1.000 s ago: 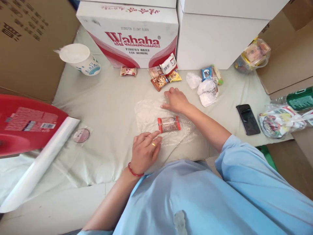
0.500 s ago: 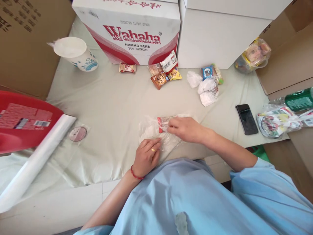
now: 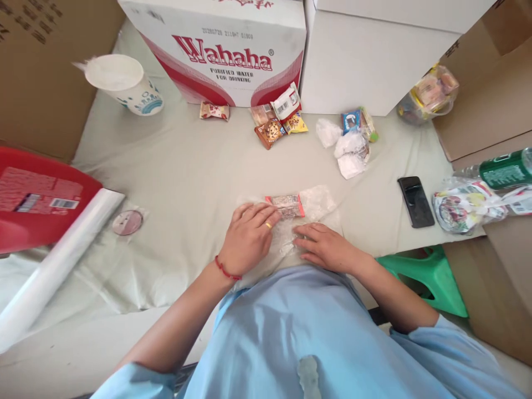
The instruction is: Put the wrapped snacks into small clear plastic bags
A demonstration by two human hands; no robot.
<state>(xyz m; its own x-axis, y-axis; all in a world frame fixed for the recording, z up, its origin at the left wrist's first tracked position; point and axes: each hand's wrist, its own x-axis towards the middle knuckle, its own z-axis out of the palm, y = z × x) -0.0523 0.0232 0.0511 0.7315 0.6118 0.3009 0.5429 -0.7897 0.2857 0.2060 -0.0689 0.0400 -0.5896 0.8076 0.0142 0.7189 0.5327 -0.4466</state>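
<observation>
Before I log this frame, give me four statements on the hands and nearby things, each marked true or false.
1. The left hand wears a gold-coloured ring. True.
2. The right hand holds the phone. False: the phone lies apart from it; that hand is at the clear plastic.
3. The red-ended packet lies nearer the person than the Wahaha box. True.
4. The red bracelet is on the right wrist. False: it is on the left.

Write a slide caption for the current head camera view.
A left hand at the edge of a red-ended packet, a right hand on crinkled clear film, before a Wahaha box.
</observation>
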